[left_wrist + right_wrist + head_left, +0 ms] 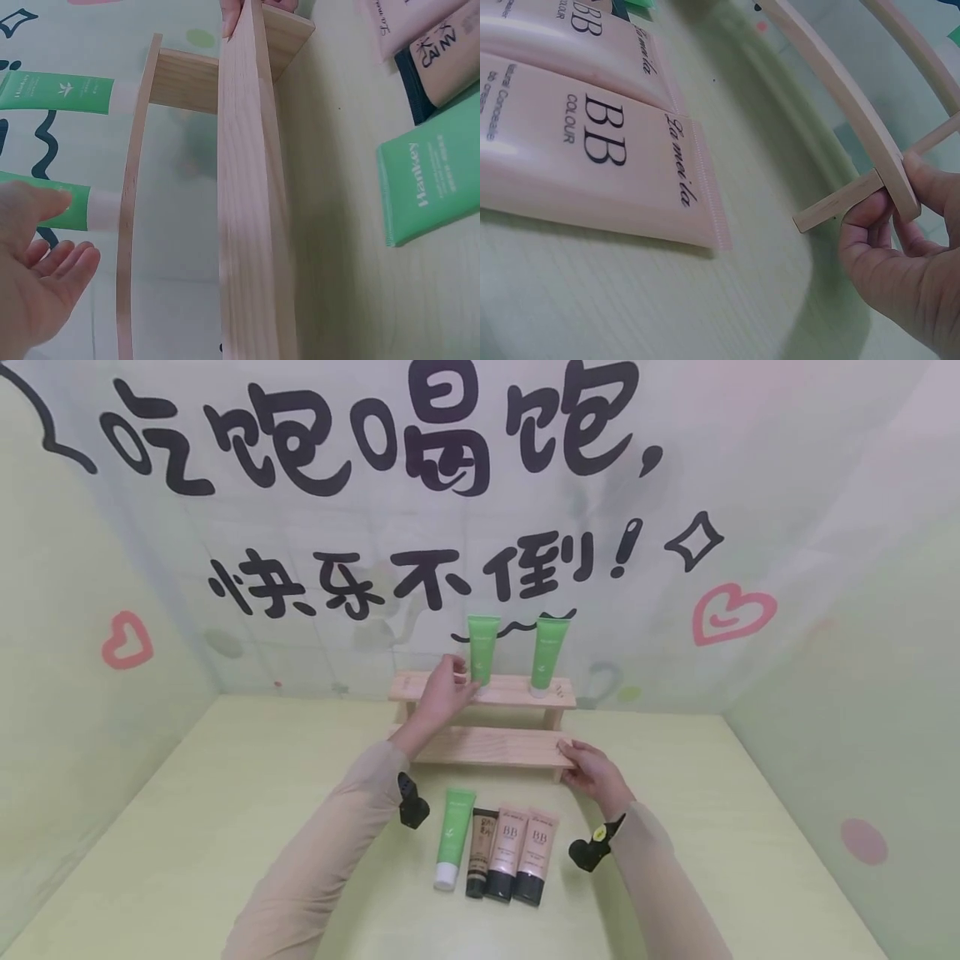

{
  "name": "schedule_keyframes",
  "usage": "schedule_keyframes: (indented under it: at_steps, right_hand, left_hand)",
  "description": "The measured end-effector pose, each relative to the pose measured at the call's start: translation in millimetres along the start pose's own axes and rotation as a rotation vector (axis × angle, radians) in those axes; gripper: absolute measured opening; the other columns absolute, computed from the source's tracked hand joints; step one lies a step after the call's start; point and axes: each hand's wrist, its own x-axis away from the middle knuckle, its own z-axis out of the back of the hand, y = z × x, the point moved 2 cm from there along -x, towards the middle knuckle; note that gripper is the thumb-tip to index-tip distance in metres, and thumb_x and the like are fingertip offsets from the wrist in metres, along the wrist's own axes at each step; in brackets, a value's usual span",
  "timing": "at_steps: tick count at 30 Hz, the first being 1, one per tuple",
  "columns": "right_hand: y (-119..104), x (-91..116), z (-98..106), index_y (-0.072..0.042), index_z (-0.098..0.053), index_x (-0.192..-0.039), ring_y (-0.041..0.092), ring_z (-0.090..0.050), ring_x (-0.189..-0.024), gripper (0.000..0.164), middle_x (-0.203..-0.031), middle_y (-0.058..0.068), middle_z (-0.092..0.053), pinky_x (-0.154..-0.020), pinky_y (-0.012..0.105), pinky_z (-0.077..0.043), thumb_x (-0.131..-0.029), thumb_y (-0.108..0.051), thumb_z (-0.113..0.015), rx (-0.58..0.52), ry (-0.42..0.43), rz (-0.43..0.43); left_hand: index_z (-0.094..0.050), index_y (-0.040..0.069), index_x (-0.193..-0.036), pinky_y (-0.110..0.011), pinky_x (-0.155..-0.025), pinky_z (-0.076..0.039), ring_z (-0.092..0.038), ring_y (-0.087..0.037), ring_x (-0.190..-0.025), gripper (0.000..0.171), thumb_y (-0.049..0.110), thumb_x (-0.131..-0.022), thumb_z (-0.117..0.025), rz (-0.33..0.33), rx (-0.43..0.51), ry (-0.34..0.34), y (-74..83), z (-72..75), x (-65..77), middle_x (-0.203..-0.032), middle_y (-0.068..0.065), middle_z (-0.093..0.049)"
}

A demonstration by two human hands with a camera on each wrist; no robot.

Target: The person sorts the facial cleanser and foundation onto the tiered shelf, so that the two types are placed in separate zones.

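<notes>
A two-tier wooden display rack [480, 746] stands before the back wall. Two green tubes with white caps stand cap-down on its upper tier: the left tube [483, 642] and the right tube [551, 652]. My left hand [446, 687] is beside the left one. In the left wrist view that hand [45, 277] has its thumb across the tube [45, 216], while the loosely bent fingers stay apart from it; contact is unclear. My right hand [598, 774] pinches the right end of the lower board, thumb on top and fingers beneath, as the right wrist view confirms.
In front of the rack lie another green tube [455, 835], a slim brown tube [481, 852] and two pink BB cream tubes [508, 850], side by side with caps toward me. Printed walls [840, 718] enclose the pale green tabletop [225, 827] at back and sides.
</notes>
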Motion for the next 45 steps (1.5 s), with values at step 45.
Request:
schedule_keyframes:
  at_steps: [45]
  right_hand:
    - [-8.5, -0.4, -4.4, 0.003, -0.018, -0.143, 0.003, -0.051, -0.069, 0.058, -0.083, -0.002, -0.054, -0.06, 0.014, -0.041, -0.095, -0.014, -0.046, 0.022, 0.079, -0.025]
  left_hand:
    - [-0.046, -0.002, -0.121, -0.03, -0.075, -0.053, -0.057, -0.02, -0.093, 0.055, 0.022, -0.078, -0.071, 0.123, -0.27, -0.367, -66.9, 0.4, 103.3, -0.108, -0.011, -0.056]
